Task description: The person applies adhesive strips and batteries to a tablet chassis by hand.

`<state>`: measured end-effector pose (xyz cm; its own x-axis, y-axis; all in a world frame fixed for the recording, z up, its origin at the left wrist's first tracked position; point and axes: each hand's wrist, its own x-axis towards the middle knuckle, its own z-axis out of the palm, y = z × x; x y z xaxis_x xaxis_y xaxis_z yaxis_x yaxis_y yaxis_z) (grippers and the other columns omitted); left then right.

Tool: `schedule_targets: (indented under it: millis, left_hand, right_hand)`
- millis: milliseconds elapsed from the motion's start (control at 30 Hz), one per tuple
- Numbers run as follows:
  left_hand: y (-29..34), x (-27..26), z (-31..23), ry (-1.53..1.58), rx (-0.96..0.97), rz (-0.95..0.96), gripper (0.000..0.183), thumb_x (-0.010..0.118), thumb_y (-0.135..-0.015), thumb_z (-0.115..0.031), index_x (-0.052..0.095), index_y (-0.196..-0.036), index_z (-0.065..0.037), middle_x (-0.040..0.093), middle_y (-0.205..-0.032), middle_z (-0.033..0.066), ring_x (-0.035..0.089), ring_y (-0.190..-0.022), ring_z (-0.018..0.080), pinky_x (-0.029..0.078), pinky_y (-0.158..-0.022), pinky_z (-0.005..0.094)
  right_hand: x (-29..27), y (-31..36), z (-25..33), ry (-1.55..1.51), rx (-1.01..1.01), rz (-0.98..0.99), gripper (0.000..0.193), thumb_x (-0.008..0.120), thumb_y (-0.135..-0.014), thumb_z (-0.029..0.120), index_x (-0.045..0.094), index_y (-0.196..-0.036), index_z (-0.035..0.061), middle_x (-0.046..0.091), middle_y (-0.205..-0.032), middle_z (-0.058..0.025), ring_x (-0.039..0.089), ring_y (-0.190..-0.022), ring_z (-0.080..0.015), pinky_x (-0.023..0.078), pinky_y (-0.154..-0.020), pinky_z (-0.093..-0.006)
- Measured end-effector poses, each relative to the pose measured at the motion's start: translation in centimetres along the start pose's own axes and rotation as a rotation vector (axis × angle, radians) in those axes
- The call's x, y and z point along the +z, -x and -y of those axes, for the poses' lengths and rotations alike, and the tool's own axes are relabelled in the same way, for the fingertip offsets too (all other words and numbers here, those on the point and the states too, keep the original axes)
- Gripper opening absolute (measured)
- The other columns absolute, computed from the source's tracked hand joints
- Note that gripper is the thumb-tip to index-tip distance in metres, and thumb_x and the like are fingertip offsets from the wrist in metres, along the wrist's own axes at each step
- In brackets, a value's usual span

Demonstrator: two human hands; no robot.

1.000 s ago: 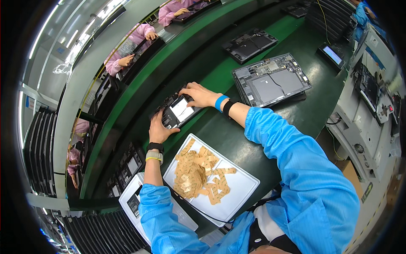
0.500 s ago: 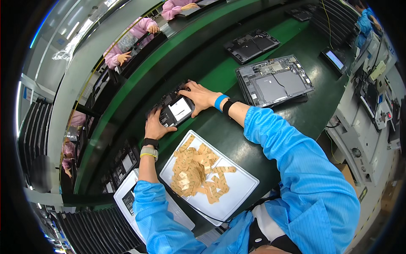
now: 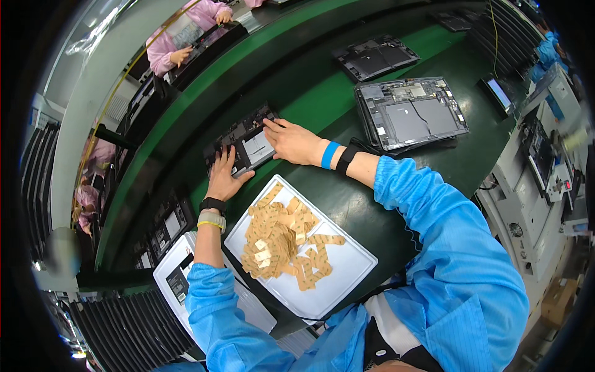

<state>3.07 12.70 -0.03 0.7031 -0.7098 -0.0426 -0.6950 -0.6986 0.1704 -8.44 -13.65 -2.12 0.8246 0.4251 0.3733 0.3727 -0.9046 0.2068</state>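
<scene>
An opened tablet-like device [image 3: 236, 132] with dark inner parts and a white rectangular panel [image 3: 258, 148] lies on the green belt in front of me. My left hand [image 3: 224, 178] rests at its near-left end, fingers spread over its surface and thumb apart. At the other end, my right hand [image 3: 295, 143] lies with its fingertips on the device beside the white panel. Neither hand is wrapped round it. Just below the hands, a white tray [image 3: 350, 263] holds a heap of tan paper-like strips [image 3: 273, 239].
Stacked opened devices [image 3: 412, 115] sit to the right, with another opened device [image 3: 376, 59] behind them. More devices [image 3: 164, 226] lie at left near a white tray [image 3: 172, 263]. Black racks [image 3: 133, 332] stand lower left. A small screen unit [image 3: 497, 94] stands far right. Pink-sleeved co-workers [image 3: 176, 40] work opposite.
My fingers have loosened from the device's edges and lie flatter on it. The whole view has shifted slightly, and the right forearm reaches in from a little farther right.
</scene>
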Motion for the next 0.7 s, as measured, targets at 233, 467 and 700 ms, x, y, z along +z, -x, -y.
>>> schedule_targets:
  millis: [233, 467, 700]
  left_hand:
    - [1.8, 2.2, -0.2, -0.108, 0.012, -0.175, 0.094, 0.066, -0.093, -0.061, 0.035, -0.159, -0.001, 0.034, -0.159, 0.0368, 0.032, -0.15, 0.051, 0.025, -0.125, 0.0532]
    - [8.3, -7.7, -7.2, 0.161, -0.181, 0.324, 0.083, 0.056, -0.104, -0.049, 0.027, -0.159, 0.007, 0.05, -0.147, 0.0378, 0.059, -0.131, 0.0449, 0.048, -0.11, 0.0458]
    - [22.0, -16.2, -1.3, 0.313, -0.163, -0.161, 0.071, 0.083, -0.086, -0.026, 0.054, -0.147, -0.002, 0.068, -0.133, 0.0222, 0.069, -0.117, 0.037, 0.053, -0.102, 0.0416]
  right_hand:
    - [-1.0, -0.7, 2.1, 0.012, -0.019, -0.07, 0.027, 0.062, -0.08, 0.021, 0.078, -0.082, -0.0005, 0.071, -0.117, -0.0234, 0.058, -0.129, -0.0364, 0.041, -0.11, -0.044]
    - [-0.7, -0.2, 2.7, -0.037, -0.015, -0.173, 0.015, 0.062, -0.082, 0.009, 0.076, -0.079, 0.0036, 0.071, -0.089, -0.0116, 0.068, -0.099, -0.024, 0.046, -0.097, -0.0372]
    - [-1.4, -0.6, 0.8, -0.367, 0.025, -0.047, 0.013, 0.069, -0.082, 0.01, 0.074, -0.087, -0.0012, 0.071, -0.09, -0.019, 0.07, -0.091, -0.0333, 0.051, -0.088, -0.0434]
